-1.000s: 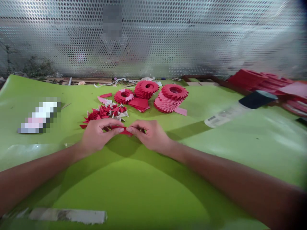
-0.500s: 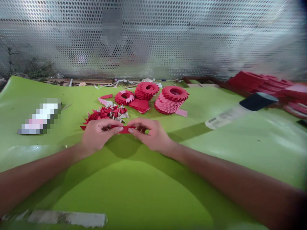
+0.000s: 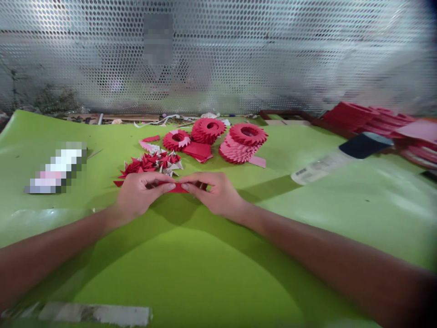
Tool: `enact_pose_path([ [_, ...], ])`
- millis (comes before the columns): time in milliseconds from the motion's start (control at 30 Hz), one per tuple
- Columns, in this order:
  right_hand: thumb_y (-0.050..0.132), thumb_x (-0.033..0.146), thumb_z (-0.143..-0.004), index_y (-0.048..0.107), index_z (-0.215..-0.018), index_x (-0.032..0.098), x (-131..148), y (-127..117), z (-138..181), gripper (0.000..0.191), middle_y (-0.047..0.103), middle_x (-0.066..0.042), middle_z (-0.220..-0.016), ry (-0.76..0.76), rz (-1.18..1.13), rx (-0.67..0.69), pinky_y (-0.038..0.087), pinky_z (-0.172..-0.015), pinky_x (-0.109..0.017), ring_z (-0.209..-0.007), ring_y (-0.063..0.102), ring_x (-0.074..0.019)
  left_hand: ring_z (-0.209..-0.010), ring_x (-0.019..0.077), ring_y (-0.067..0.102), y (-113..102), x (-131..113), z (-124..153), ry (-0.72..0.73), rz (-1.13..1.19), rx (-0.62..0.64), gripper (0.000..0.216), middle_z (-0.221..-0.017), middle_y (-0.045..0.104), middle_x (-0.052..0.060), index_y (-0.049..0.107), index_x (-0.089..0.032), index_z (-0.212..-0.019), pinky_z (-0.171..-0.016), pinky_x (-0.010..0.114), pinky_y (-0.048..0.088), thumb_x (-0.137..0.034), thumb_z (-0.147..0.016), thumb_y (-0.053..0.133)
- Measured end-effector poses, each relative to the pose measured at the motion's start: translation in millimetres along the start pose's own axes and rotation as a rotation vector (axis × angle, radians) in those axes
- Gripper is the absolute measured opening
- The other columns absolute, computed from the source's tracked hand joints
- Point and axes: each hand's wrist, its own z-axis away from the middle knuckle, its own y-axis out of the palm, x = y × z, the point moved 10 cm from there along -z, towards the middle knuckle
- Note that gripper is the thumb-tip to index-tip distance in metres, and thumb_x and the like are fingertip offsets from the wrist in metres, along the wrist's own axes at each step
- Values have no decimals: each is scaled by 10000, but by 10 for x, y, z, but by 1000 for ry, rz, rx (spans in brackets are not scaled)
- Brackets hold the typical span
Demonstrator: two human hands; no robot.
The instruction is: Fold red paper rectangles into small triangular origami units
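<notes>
A small strip of red paper (image 3: 178, 187) is stretched between my two hands, low over the green tabletop. My left hand (image 3: 141, 193) pinches its left end between thumb and fingers. The right end is pinched by my right hand (image 3: 213, 193), with the thumbs close together on the near face. Just beyond my left hand lies a heap of folded red and white paper pieces (image 3: 150, 161). Behind it are a small red and pink paper ring (image 3: 176, 140), a red ring stack (image 3: 208, 130), a pink ring stack with a red top (image 3: 239, 148), and flat red paper sheets (image 3: 199, 151).
A bottle with a dark cap (image 3: 321, 166) lies to the right. More red folded paper (image 3: 365, 118) is piled at the far right. A blurred-out object (image 3: 56, 168) lies on the left. A perforated metal sheet (image 3: 218, 54) stands behind the green table (image 3: 191, 273).
The thumbs have come slightly closer together along the red paper, so less of it shows between them. Both hands stay in nearly the same place; the view has shifted slightly.
</notes>
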Motion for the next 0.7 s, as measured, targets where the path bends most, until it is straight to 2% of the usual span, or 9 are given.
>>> enact_pose_path([
  [167, 645, 276, -928, 799, -1042, 229, -101, 35, 8, 197, 796, -37, -907, 82, 36, 70, 470, -508, -222, -622, 652, -135, -653, 191, 710, 73, -78, -19, 68, -86, 87, 245, -904, 810, 34, 819, -283, -931, -517, 259, 517, -488, -853, 709],
  [300, 648, 295, -930, 796, -1054, 226, -233, 70, 18, 205, 794, -33, -886, 161, 61, 120, 380, -428, -214, -507, 567, -101, -783, 225, 736, 104, -70, -45, 99, -175, 124, 185, -927, 809, 28, 816, -293, -942, -685, 327, 567, -427, -860, 717],
  [400, 648, 320, -939, 789, -1063, 231, -277, 84, 15, 208, 794, -28, -886, 174, 85, 157, 353, -414, -217, -468, 534, -88, -794, 230, 732, 113, -40, -62, 104, -211, 134, 168, -930, 807, 28, 817, -300, -948, -720, 352, 570, -403, -870, 709],
  [467, 652, 317, -942, 787, -1059, 231, -248, 81, 0, 199, 794, -30, -892, 127, 133, 172, 394, -455, -224, -514, 579, -101, -790, 227, 728, 120, -36, -67, 114, -224, 139, 166, -926, 807, 30, 817, -301, -951, -723, 353, 574, -390, -877, 699],
  [600, 663, 268, -943, 793, -1051, 230, -60, 78, -23, 173, 789, -56, -922, -113, 319, 164, 510, -679, -296, -770, 686, -178, -806, 227, 723, 151, -45, -61, 134, -246, 163, 164, -938, 806, 36, 818, -288, -955, -766, 368, 575, -349, -890, 681],
  [700, 652, 267, -956, 792, -1060, 233, 0, 102, -11, 178, 781, -64, -903, -206, 401, 163, 519, -711, -326, -792, 681, -194, -772, 226, 711, 157, -64, -51, 158, -246, 166, 160, -904, 802, 39, 819, -283, -945, -762, 379, 575, -340, -890, 680],
])
